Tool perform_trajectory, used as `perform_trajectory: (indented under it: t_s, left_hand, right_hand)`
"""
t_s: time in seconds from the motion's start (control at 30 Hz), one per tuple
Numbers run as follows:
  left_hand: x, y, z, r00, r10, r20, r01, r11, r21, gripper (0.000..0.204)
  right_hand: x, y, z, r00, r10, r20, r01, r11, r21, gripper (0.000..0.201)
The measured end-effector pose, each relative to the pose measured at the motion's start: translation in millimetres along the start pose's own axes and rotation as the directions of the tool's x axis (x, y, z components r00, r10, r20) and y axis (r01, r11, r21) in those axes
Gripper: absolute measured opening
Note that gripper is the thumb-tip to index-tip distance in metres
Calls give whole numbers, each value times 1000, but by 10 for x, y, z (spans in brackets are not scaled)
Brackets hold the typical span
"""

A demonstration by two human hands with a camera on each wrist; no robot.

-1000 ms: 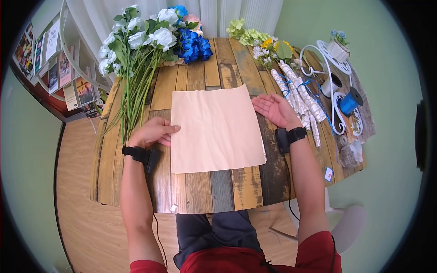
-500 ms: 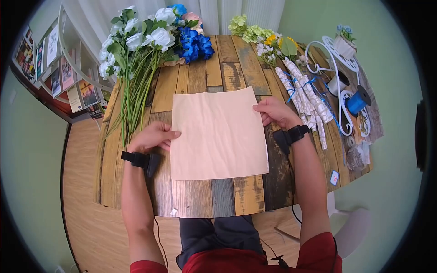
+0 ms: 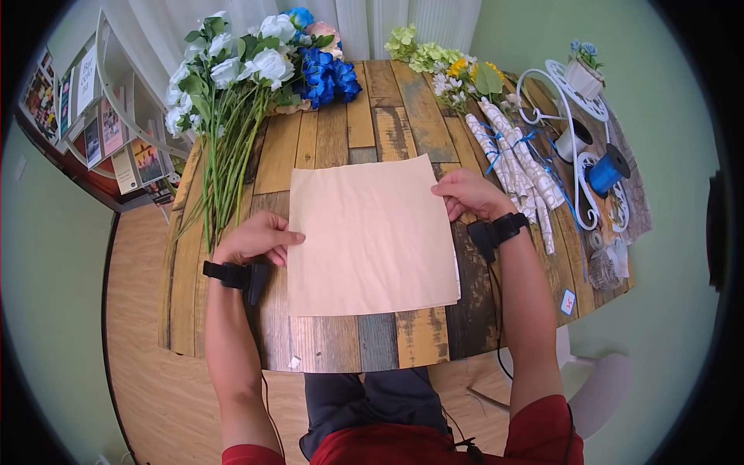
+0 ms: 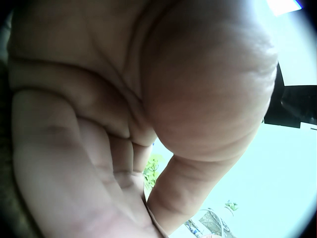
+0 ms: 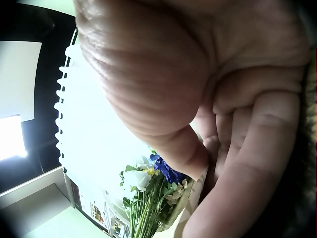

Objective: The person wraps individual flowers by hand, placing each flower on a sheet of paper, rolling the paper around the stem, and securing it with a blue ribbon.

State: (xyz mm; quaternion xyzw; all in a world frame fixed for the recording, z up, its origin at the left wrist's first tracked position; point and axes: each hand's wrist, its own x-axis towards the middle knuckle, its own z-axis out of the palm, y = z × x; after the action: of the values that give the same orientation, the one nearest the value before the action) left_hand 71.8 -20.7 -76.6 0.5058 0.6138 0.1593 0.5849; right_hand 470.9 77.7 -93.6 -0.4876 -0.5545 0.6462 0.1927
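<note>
A square stack of tan paper [image 3: 372,236] lies over the middle of the wooden table in the head view, with a second edge showing at its lower right. The left hand [image 3: 257,237] pinches its left edge, thumb on top and fingers beneath. On the upper right edge the right hand [image 3: 474,194] pinches the paper between thumb and fingers. In the right wrist view the thumb of the right hand [image 5: 198,114] presses on a paper edge [image 5: 196,196]. The left hand [image 4: 124,109] fills the left wrist view, its thumb meeting the fingers.
White roses [image 3: 271,66] with long green stems [image 3: 232,159] and blue flowers [image 3: 325,76] lie at the back left. Wrapped white bundles [image 3: 518,159], a blue ribbon spool [image 3: 607,170] and a white metal stand [image 3: 577,124] are on the right. A magazine rack [image 3: 116,132] stands left.
The right hand, open beside the paper a second ago, has taken hold of its right edge. The paper and both hands have moved slightly toward the person.
</note>
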Motion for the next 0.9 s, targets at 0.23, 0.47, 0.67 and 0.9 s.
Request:
perform_trajectory:
  t_s: [0.23, 0.47, 0.67, 0.9]
  left_hand:
    - [-80, 124, 66, 999, -28, -19, 29, 997, 67, 23]
    - [-109, 155, 111, 996, -46, -70, 54, 992, 118, 25]
    - [-155, 150, 118, 990, -13, -142, 31, 991, 127, 30]
    - [34, -218, -209, 863, 160, -479, -454, 661, -597, 21]
  right_hand:
    - [-3, -30, 71, 998, -8, -58, 1, 993, -122, 26]
    - [9, -3, 69, 996, -19, -88, 5, 988, -156, 29]
    - [-50, -107, 182, 975, -7, -221, -5, 999, -50, 43]
    - [-72, -63, 2, 839, -122, -530, 218, 968, 122, 44]
